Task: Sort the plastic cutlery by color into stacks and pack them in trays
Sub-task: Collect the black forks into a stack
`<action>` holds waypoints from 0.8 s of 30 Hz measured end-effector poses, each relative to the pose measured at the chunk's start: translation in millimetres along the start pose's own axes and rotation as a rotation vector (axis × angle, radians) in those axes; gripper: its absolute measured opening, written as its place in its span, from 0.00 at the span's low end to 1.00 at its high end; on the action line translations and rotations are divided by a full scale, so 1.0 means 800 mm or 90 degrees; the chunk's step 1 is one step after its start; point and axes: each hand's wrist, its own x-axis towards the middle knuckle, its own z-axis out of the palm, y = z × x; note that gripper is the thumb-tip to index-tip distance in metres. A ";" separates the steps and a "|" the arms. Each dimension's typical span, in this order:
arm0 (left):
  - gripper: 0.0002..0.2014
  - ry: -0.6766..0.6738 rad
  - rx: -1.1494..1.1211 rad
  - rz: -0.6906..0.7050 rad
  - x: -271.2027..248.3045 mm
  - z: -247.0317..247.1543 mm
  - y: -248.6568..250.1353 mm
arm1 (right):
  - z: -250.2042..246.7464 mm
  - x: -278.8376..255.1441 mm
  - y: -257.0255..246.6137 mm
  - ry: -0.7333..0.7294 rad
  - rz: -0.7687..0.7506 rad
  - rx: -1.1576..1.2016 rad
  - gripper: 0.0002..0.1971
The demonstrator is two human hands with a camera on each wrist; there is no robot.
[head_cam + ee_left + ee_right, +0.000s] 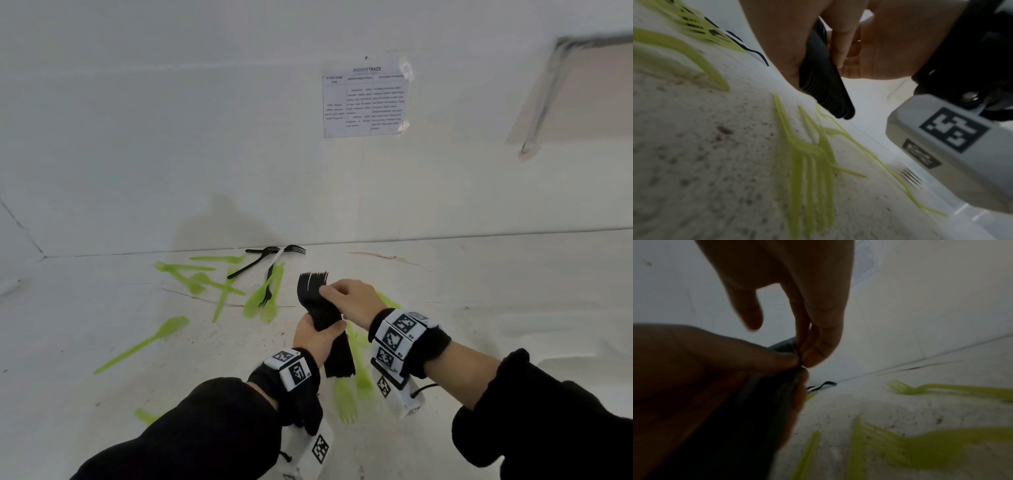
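Landmark: stack of forks (320,318), held above the tabletop (496,308), tines toward the wall (137,137). Left hand (317,337) wraps the stack at mid-handle; right hand (349,298) pinches it just behind the left hand, below the tines. On the tabletop directly under the stack and nearer the person: several loose forks (346,401). Left of the stack: one spoon (147,342), lying apart. Behind and left of the stack: a crossed scatter of mixed cutlery (219,284). Behind that scatter, at the foot of the wall: three more forks (270,255), overlapping. On the wall, behind and above the stack: a printed sheet (365,101).
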 end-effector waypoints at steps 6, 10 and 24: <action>0.27 -0.078 -0.080 0.021 -0.012 0.039 0.004 | -0.032 -0.030 0.003 -0.015 -0.015 -0.080 0.28; 0.28 -0.123 -0.078 0.007 -0.024 0.069 0.018 | -0.071 -0.038 0.020 0.000 -0.034 -0.075 0.27; 0.49 -0.305 0.236 0.016 -0.068 0.234 0.003 | -0.287 -0.103 0.085 0.052 -0.131 -0.156 0.24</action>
